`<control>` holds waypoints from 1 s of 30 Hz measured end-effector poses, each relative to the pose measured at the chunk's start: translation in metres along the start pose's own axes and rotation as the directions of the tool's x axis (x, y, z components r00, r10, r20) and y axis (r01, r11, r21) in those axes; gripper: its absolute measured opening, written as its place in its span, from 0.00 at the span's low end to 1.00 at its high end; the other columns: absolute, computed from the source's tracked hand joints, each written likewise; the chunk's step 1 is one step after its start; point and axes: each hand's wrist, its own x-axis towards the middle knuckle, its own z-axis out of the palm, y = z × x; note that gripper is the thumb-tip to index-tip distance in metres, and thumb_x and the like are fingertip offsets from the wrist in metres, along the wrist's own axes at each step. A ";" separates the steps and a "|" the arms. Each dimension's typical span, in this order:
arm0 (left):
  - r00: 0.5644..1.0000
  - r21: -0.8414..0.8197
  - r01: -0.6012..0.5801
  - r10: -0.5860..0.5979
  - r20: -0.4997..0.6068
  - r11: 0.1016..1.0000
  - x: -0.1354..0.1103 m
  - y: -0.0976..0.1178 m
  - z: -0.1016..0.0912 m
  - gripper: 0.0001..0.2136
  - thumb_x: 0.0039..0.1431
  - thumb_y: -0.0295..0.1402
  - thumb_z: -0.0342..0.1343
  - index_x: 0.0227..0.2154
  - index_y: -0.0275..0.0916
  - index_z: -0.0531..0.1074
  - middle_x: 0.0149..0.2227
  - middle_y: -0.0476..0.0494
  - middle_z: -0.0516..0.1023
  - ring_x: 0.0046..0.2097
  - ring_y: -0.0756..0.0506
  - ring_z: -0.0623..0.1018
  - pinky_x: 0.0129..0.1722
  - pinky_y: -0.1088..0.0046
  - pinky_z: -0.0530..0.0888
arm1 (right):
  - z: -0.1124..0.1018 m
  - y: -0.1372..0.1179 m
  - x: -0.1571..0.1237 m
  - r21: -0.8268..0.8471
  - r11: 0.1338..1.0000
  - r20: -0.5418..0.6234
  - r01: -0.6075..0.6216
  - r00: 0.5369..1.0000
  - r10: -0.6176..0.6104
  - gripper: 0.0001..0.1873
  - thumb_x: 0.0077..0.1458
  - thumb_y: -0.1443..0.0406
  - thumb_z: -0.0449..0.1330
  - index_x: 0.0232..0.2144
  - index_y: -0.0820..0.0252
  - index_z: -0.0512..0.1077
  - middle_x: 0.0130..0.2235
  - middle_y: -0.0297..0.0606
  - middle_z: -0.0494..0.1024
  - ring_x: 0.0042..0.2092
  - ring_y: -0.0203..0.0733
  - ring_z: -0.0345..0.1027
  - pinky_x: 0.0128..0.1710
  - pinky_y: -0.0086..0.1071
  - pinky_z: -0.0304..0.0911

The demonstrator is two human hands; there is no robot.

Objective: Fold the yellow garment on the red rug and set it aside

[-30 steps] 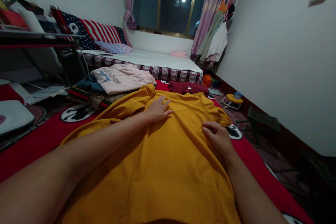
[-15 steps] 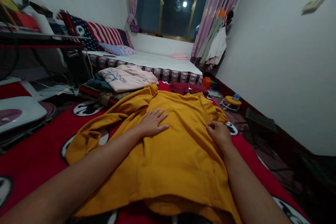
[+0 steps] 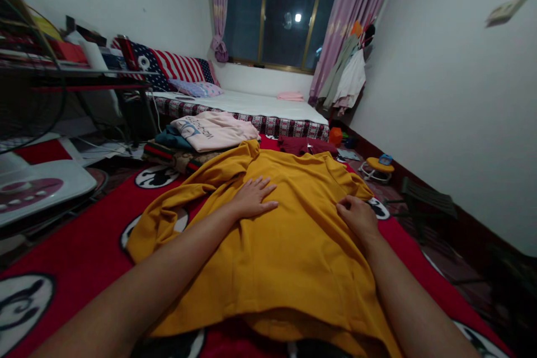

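- Lying spread on the red rug (image 3: 75,235), the yellow shirt (image 3: 285,246) runs lengthwise straight away from me. Its hem is at my end, its collar at the far end, and one sleeve is thrown out on its left side.
- My left hand (image 3: 251,201) rests flat on the shirt's chest, palm down, fingers spread wide, gripping nothing.
- My right hand (image 3: 356,215) sits at the shirt's right edge near the shoulder, fingers curled in, seemingly pinching a fold of cloth.
- Both hands lie about level across the shirt — the right nearer its edge, the left nearer its middle line.
- Beyond the shirt's collar, a pink top (image 3: 218,130) lies to the left and a maroon garment (image 3: 306,146) straight ahead — then the mattress (image 3: 251,103).
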 end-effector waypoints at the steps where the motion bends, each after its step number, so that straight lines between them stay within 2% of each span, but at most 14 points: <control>1: 1.000 -0.003 0.000 0.000 -0.002 1.000 0.000 0.000 0.000 0.35 0.62 0.59 0.38 0.66 0.44 0.55 0.69 0.40 0.49 0.69 0.36 0.50 0.66 0.54 0.49 | 0.001 0.001 0.000 0.002 1.000 0.000 -0.001 1.000 0.001 0.10 0.53 0.61 0.55 0.31 0.57 0.75 0.37 0.39 0.80 0.38 0.44 0.72 0.32 0.31 0.54; 10: 1.000 -0.013 -0.003 0.003 -0.007 1.000 -0.001 0.000 -0.001 0.35 0.62 0.59 0.38 0.65 0.44 0.55 0.69 0.39 0.50 0.69 0.36 0.50 0.65 0.54 0.50 | 0.004 0.003 0.001 0.068 0.998 -0.076 0.000 0.997 0.005 0.09 0.50 0.61 0.55 0.28 0.56 0.75 0.34 0.38 0.80 0.36 0.44 0.72 0.31 0.32 0.56; 14: 1.000 -0.014 -0.002 0.002 -0.016 1.000 -0.001 0.000 -0.001 0.34 0.62 0.59 0.39 0.65 0.45 0.55 0.69 0.40 0.49 0.69 0.36 0.51 0.65 0.53 0.50 | -0.002 0.003 0.002 0.123 0.989 -0.240 -0.086 0.964 0.113 0.10 0.49 0.60 0.56 0.28 0.56 0.76 0.33 0.40 0.80 0.35 0.46 0.71 0.32 0.33 0.58; 16: 1.000 -0.015 -0.011 0.011 -0.014 1.000 -0.001 0.001 0.000 0.33 0.62 0.59 0.39 0.65 0.48 0.55 0.70 0.40 0.48 0.69 0.36 0.50 0.65 0.52 0.49 | -0.005 0.006 0.003 0.130 0.978 -0.276 -0.163 0.941 0.194 0.11 0.48 0.58 0.56 0.28 0.55 0.76 0.32 0.40 0.80 0.34 0.47 0.71 0.31 0.34 0.58; 18: 1.000 -0.015 -0.017 0.017 -0.011 1.000 -0.002 0.001 0.000 0.32 0.62 0.59 0.38 0.65 0.51 0.54 0.70 0.42 0.47 0.69 0.35 0.50 0.65 0.51 0.49 | -0.007 0.008 0.003 0.094 0.972 -0.219 -0.217 0.948 0.232 0.11 0.48 0.56 0.56 0.28 0.54 0.76 0.31 0.41 0.79 0.34 0.48 0.71 0.30 0.34 0.57; 21: 1.000 -0.015 -0.012 0.012 -0.010 1.000 -0.002 0.002 -0.001 0.31 0.62 0.59 0.38 0.65 0.55 0.54 0.70 0.44 0.47 0.69 0.35 0.49 0.65 0.50 0.49 | -0.004 0.009 0.003 -0.005 0.973 -0.051 -0.230 0.972 0.230 0.11 0.48 0.57 0.56 0.27 0.54 0.76 0.31 0.43 0.78 0.34 0.49 0.71 0.30 0.35 0.57; 22: 1.000 -0.016 -0.010 0.010 -0.011 1.000 -0.002 0.002 0.000 0.31 0.62 0.59 0.38 0.65 0.55 0.54 0.70 0.44 0.47 0.69 0.35 0.49 0.64 0.50 0.49 | -0.003 0.008 0.004 -0.017 0.976 -0.046 -0.217 0.975 0.216 0.11 0.49 0.57 0.55 0.28 0.55 0.75 0.32 0.43 0.78 0.35 0.49 0.72 0.30 0.35 0.58; 24: 1.000 -0.019 -0.012 0.012 -0.011 1.000 -0.001 0.002 0.000 0.31 0.62 0.59 0.38 0.65 0.54 0.55 0.70 0.43 0.47 0.69 0.34 0.49 0.64 0.49 0.49 | -0.001 0.002 0.009 0.016 0.989 -0.148 -0.147 0.978 0.147 0.12 0.51 0.59 0.54 0.33 0.56 0.75 0.38 0.44 0.78 0.37 0.48 0.71 0.33 0.36 0.60; 27: 1.000 -0.022 -0.017 0.017 -0.020 1.000 -0.002 0.003 0.000 0.31 0.62 0.59 0.38 0.65 0.54 0.56 0.70 0.42 0.48 0.69 0.34 0.50 0.65 0.50 0.49 | -0.002 -0.012 0.031 0.091 0.993 -0.327 0.076 0.944 -0.042 0.14 0.52 0.63 0.51 0.39 0.60 0.73 0.44 0.46 0.76 0.41 0.46 0.70 0.41 0.36 0.63; 30: 1.000 -0.029 -0.011 0.011 -0.021 1.000 -0.003 0.003 0.000 0.31 0.62 0.59 0.38 0.65 0.55 0.55 0.70 0.44 0.48 0.69 0.35 0.49 0.65 0.50 0.49 | -0.001 -0.030 0.071 0.137 0.964 -0.296 0.226 0.938 -0.177 0.16 0.50 0.69 0.51 0.40 0.62 0.72 0.43 0.46 0.76 0.43 0.45 0.70 0.46 0.35 0.63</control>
